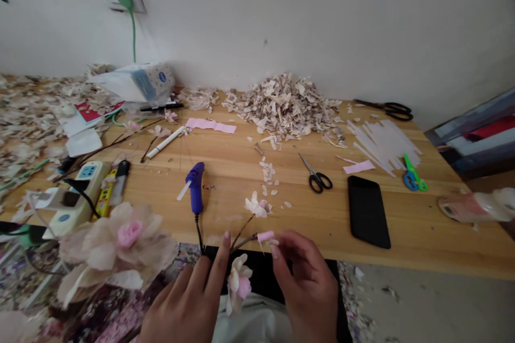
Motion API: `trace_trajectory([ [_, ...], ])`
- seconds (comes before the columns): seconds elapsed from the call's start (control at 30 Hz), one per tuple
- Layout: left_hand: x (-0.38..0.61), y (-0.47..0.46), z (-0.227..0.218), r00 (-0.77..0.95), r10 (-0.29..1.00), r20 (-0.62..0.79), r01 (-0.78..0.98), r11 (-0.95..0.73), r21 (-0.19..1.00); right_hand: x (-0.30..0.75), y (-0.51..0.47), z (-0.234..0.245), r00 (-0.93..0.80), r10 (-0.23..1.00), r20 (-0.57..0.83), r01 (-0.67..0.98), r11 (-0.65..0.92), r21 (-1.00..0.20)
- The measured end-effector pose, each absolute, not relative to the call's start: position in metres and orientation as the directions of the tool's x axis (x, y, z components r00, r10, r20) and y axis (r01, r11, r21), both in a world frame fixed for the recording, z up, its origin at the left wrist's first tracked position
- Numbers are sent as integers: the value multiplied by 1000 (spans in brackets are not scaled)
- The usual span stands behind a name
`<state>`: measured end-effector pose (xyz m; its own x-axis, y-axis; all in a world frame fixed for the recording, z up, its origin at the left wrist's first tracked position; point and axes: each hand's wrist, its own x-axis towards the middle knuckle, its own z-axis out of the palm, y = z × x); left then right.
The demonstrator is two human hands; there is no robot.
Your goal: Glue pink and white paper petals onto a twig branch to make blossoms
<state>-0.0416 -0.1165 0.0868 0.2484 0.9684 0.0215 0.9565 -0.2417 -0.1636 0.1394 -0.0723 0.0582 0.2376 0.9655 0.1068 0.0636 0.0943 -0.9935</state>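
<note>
My left hand (189,295) is closed on thin brown stems (241,236), its forefinger stretched up along them. A pale paper flower (239,281) hangs between my hands, and another small flower (256,206) tops one stem. My right hand (308,278) pinches a small pink paper bud (265,236) at the tip of a second stem. A blue glue gun (196,187) lies on the wooden table (422,225) just beyond my left hand, with its black cord running toward me.
A black phone (368,211), black-handled scissors (317,177) and green-blue scissors (413,176) lie to the right. A heap of paper scraps (285,104) sits by the wall. A power strip (78,193) and a large paper flower (116,246) are at left.
</note>
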Motion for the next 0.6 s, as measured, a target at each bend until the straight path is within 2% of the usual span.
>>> trace_trajectory([
  [0.1,-41,-115,87,257,966,16,954,-251,-164,138,-73,61,260,965,43,19,40,-999],
  [0.2,-41,-113,87,251,967,32,957,-243,-161,141,-74,63,203,978,47,49,38,-998],
  [0.37,-41,-113,87,245,969,37,958,-237,-162,146,-77,62,222,975,28,29,22,-999],
  [0.6,-40,-111,86,249,968,46,958,-239,-157,147,-76,62,87,995,45,86,37,-996],
])
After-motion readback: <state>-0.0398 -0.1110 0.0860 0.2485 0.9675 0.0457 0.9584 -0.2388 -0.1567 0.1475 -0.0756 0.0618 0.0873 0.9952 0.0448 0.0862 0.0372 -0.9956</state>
